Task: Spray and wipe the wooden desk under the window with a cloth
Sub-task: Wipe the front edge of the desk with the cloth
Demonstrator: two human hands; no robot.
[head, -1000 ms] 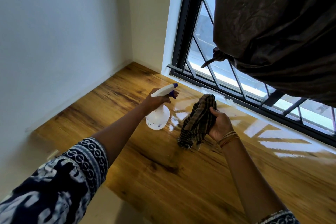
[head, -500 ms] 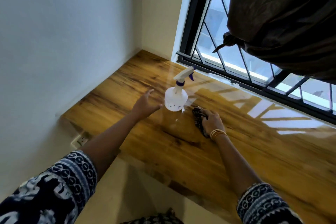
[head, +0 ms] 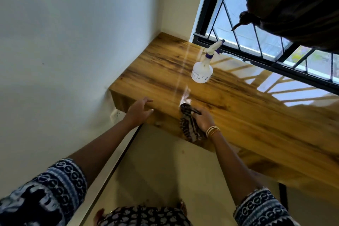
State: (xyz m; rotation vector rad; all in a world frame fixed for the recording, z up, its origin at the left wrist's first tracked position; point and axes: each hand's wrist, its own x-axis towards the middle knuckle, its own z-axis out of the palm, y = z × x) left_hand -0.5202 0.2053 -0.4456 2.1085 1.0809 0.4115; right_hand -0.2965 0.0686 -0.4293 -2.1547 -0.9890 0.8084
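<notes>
Pressing a striped cloth [head: 189, 124] onto the front edge of the wooden desk [head: 247, 119], the right hand [head: 202, 120] grips it. The left hand [head: 139, 111] hovers with fingers spread, holding nothing. A spray bottle [head: 203, 68] stands near the barred window [head: 256, 29], beside a corner of pale walls [head: 73, 33].

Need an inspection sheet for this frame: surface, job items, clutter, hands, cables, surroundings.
Surface: wooden desk, glossy, window light reflected on it.
Job's things: spray bottle upright on desk near the window; striped cloth at the front edge, partly hanging over.
Clutter: nothing seen.
Hands: left hand open, fingers spread at the front edge, contact unclear; right hand grips the cloth.
Cables: nothing seen; wall socket below the desk corner.
Surroundings: barred window, dark curtain, white wall.
</notes>
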